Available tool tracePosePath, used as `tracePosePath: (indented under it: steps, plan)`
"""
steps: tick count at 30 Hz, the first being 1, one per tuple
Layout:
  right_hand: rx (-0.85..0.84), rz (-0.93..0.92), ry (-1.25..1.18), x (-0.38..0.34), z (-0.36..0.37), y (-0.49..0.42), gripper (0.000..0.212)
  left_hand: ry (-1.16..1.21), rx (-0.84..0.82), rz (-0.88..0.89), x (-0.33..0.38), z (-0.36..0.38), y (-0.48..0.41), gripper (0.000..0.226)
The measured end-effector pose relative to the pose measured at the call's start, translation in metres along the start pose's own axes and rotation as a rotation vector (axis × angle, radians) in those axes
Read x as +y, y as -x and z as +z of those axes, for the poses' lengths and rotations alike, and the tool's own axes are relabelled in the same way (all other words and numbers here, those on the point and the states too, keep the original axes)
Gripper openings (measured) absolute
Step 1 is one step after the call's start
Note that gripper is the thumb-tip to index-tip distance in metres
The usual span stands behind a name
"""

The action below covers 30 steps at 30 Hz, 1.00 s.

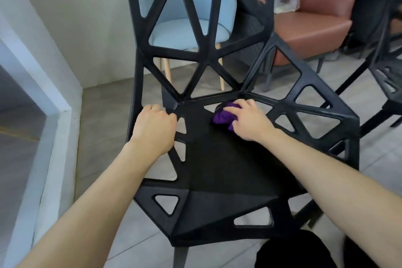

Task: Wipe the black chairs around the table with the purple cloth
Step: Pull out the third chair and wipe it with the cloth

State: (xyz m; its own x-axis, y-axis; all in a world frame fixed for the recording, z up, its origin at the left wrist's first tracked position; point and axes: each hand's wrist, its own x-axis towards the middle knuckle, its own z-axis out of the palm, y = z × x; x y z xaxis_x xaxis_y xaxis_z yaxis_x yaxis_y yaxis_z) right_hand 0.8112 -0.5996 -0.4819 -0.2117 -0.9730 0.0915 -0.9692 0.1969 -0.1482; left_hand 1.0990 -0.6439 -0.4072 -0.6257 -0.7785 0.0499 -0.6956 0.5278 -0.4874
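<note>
A black chair with triangular cut-outs fills the middle of the head view, its backrest rising toward the top. My right hand grips a bunched purple cloth and presses it on the seat near the back corner. My left hand curls its fingers round the chair's left rim where seat and backrest meet. Part of the cloth is hidden under my right hand.
A light blue chair stands behind the backrest. A brown leather seat with a clear plastic bag is at the upper right. More black chair frames stand at the right. A white wall corner runs along the left.
</note>
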Motion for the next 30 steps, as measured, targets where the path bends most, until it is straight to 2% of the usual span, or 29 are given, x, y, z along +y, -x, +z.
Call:
tracePosePath:
  steps: [2, 3, 6, 8, 11, 13, 16, 19, 22, 24, 28, 30]
  plan:
    - [0.015, 0.224, 0.041, 0.001, -0.012, -0.028, 0.060, -0.010, 0.000, 0.004, 0.004, 0.001, 0.002, 0.023]
    - [0.019, 0.247, 0.050, -0.020, -0.011, -0.035, 0.058, -0.008, -0.008, 0.004, 0.008, 0.001, 0.002, 0.024]
    - [-0.008, -0.022, 0.101, -0.096, 0.021, -0.029, 0.062, 0.056, -0.024, 0.036, 0.024, -0.001, -0.003, 0.027]
    - [0.016, -0.129, 0.059, -0.085, 0.023, -0.027, 0.058, 0.120, -0.026, 0.062, 0.035, -0.004, -0.006, 0.029]
    - [0.064, -0.001, 0.070, -0.026, 0.007, -0.046, 0.057, 0.183, 0.016, 0.070, 0.037, -0.004, -0.005, 0.022]
    - [0.016, 0.117, 0.049, -0.025, 0.004, -0.061, 0.059, 0.195, 0.021, 0.078, 0.036, -0.003, -0.003, 0.025]
    - [-0.089, 0.032, -0.051, -0.061, 0.008, -0.071, 0.060, 0.186, -0.013, 0.105, 0.038, -0.002, -0.004, 0.036]
    - [-0.089, -0.039, -0.051, -0.039, 0.001, -0.052, 0.062, 0.216, -0.053, 0.132, 0.042, -0.005, -0.004, 0.039]
    - [0.023, 0.107, -0.001, -0.007, -0.012, -0.027, 0.070, 0.257, -0.046, 0.150, 0.050, -0.009, -0.004, 0.040]
    - [0.025, 0.163, -0.027, -0.001, -0.018, 0.000, 0.067, 0.303, -0.039, 0.160, 0.057, -0.013, -0.008, 0.041]
    - [-0.014, 0.052, -0.131, -0.004, -0.024, 0.095, 0.055, 0.393, -0.024, 0.168, 0.069, -0.020, -0.013, 0.046]
    - [0.002, 0.023, -0.115, 0.006, -0.026, 0.110, 0.054, 0.425, 0.000, 0.176, 0.073, -0.019, -0.013, 0.046]
